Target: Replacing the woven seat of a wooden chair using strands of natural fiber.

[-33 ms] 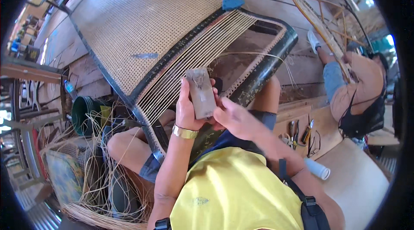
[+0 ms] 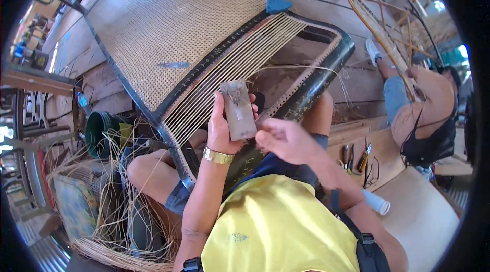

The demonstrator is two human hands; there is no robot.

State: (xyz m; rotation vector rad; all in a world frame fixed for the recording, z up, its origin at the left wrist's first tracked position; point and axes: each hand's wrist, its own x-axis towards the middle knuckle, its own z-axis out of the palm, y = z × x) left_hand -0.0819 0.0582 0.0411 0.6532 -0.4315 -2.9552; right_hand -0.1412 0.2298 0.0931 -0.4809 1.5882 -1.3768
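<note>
My left hand (image 2: 220,131) is closed round a flat, rectangular grey-brown block (image 2: 239,113) with small metal pieces on its face. A gold-coloured watch is on that wrist. Just right of the block's lower end, my right hand (image 2: 286,139) is curled with thumb and fingers together; it is partly blurred, and anything in it is hidden. Across my lap lies a dark chair frame (image 2: 311,88) with a row of holes along its edge. Pale parallel cane strands (image 2: 229,75) span part of its opening, and a loose strand (image 2: 301,67) arcs over the frame.
Woven cane (image 2: 173,27) fills the large panel beyond, with a blue piece (image 2: 278,4) at its corner and a knife-like blade (image 2: 174,65) on it. Loose cane (image 2: 122,205) and a green bucket (image 2: 99,134) are left. Pliers (image 2: 364,158) lie right, near another person (image 2: 426,108).
My right hand has moved slightly right, away from the lower end of the block. My left hand still holds the block in nearly the same place.
</note>
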